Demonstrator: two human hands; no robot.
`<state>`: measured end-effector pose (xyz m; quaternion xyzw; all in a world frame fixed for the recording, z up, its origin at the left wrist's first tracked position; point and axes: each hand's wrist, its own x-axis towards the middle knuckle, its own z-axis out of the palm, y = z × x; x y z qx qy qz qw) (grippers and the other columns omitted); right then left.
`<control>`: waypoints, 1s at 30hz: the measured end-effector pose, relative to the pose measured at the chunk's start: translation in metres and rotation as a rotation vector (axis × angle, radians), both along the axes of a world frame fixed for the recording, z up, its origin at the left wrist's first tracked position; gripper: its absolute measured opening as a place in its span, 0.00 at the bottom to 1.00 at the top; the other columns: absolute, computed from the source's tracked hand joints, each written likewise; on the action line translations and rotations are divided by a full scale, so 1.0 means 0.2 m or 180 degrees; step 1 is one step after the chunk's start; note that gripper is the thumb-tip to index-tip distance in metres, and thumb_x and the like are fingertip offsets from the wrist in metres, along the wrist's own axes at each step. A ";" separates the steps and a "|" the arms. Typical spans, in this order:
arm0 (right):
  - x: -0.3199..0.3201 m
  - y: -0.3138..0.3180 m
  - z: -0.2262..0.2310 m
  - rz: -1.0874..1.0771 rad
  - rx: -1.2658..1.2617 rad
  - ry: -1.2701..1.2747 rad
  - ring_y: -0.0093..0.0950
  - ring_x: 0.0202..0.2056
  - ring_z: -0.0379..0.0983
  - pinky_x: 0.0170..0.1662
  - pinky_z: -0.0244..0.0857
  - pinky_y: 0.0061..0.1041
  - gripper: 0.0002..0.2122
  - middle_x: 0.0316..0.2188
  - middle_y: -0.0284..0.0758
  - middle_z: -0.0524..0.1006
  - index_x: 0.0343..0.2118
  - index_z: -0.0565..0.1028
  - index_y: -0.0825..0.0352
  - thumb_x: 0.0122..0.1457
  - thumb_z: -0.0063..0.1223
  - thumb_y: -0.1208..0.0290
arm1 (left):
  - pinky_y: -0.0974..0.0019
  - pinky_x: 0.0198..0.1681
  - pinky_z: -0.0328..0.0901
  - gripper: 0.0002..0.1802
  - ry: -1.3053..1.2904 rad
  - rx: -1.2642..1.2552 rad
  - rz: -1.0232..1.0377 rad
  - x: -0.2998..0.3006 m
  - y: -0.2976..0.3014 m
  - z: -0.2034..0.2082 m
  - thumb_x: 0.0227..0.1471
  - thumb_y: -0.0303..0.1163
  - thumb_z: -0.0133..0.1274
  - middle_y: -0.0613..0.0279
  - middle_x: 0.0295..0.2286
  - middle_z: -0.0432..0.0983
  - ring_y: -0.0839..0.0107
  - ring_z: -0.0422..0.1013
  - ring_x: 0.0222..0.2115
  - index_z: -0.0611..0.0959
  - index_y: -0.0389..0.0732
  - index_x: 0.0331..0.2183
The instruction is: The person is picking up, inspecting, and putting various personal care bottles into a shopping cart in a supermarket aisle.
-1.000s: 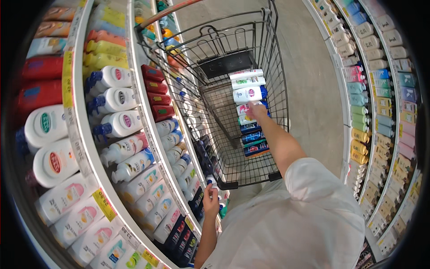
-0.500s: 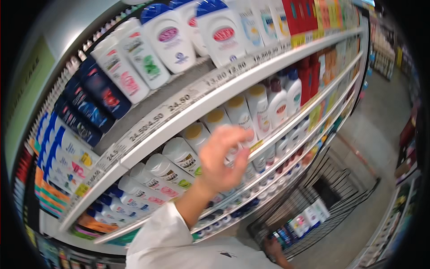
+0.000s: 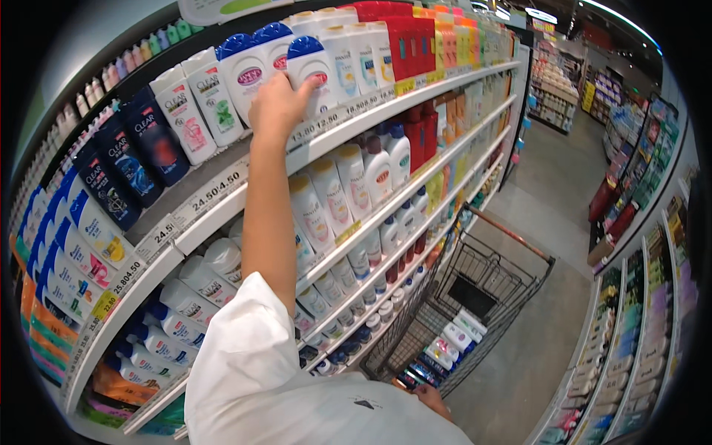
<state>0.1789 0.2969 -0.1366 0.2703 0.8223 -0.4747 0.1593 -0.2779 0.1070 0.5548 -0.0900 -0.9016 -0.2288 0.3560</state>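
My left hand [image 3: 278,104], on a raised arm, reaches to the upper shelf. Its fingers are at the left side of a white shampoo bottle with a blue cap [image 3: 308,55], and the thumb lies across the bottle's front. Behind and to the left stand similar bottles with blue caps [image 3: 239,46]. White bottles [image 3: 182,122] and dark blue bottles [image 3: 157,141] line the shelf further left. Low at the right, my right hand [image 3: 430,398] is closed at the near rim of a wire shopping cart [image 3: 512,311]. Several bottles [image 3: 447,350] lie inside the cart.
Lower shelves [image 3: 348,230] hold more bottles behind white price rails. Red boxes [image 3: 411,48] stand further along the upper shelf. Across the aisle floor [image 3: 534,222], another stocked shelf [image 3: 615,334] runs along the right, with displays [image 3: 552,85] in the distance.
My left hand has moved up from in front of the lower shelf to the blue-capped bottle on the upper shelf. The view has levelled and shows more aisle. My right hand stays at the cart.
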 end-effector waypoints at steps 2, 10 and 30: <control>0.04 -0.01 0.03 0.0031 0.0051 0.0028 0.41 0.40 0.80 0.44 0.72 0.37 0.17 0.35 0.44 0.83 0.38 0.81 0.65 0.56 0.60 0.55 | 0.51 0.44 0.70 0.33 0.0199 0.0155 -0.0089 0.01 0.04 -0.02 0.51 0.56 0.61 0.45 0.36 0.82 0.47 0.78 0.39 0.79 0.36 0.44; 0.07 -0.04 0.23 -0.0570 -0.0336 0.0652 0.22 0.34 0.76 0.37 0.71 0.25 0.10 0.32 0.33 0.80 0.42 0.78 0.69 0.63 0.57 0.68 | 0.61 0.47 0.69 0.20 0.1752 0.3649 -0.3275 0.53 0.15 -0.28 0.66 0.35 0.46 0.50 0.46 0.74 0.62 0.73 0.44 0.70 0.35 0.55; -0.39 -0.22 1.11 -0.1487 -0.0727 0.0503 0.29 0.28 0.79 0.29 0.71 0.27 0.30 0.33 0.41 0.82 0.49 0.74 0.72 0.57 0.62 0.46 | 0.66 0.54 0.65 0.35 -0.5977 0.2909 -0.2821 1.20 0.26 -2.54 0.69 0.59 0.30 0.63 0.51 0.71 0.71 0.70 0.50 0.65 0.45 0.64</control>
